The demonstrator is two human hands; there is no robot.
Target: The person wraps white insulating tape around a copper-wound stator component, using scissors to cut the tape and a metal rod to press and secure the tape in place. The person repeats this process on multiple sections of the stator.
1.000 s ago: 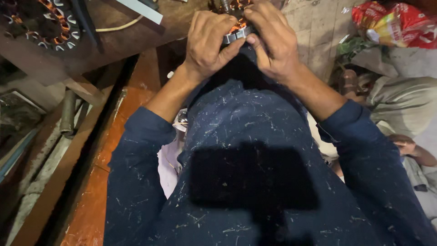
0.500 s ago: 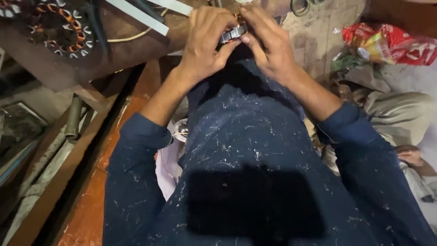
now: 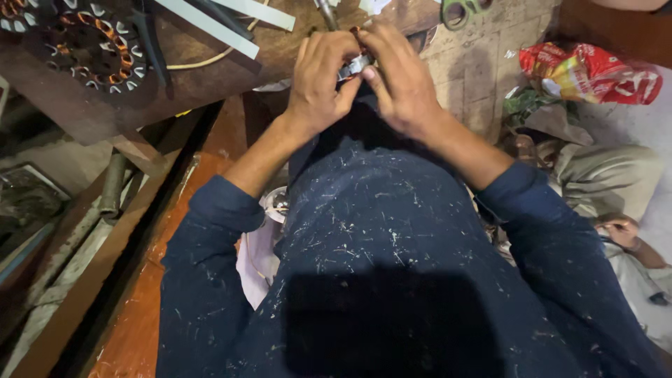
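wooden workbench [image 3: 210, 77] | stone-tiled floor [image 3: 483, 63] | orange plank [image 3: 140, 308] | dim light

Small silvery metal part [image 3: 353, 65] with copper windings, between both hands' fingers.

Your left hand [image 3: 318, 84] and right hand [image 3: 399, 84] meet at the far edge of the wooden bench [image 3: 210, 77], both closed around a small metal part with copper winding [image 3: 353, 64]; your fingers hide most of it. Far left on the bench lies a round stator with copper coils [image 3: 91, 42], and white strips [image 3: 210, 24] lie just right of it. Green-handled scissors [image 3: 458, 10] rest on the far right. A red and yellow wrapper [image 3: 588, 70] lies on the floor to the right.
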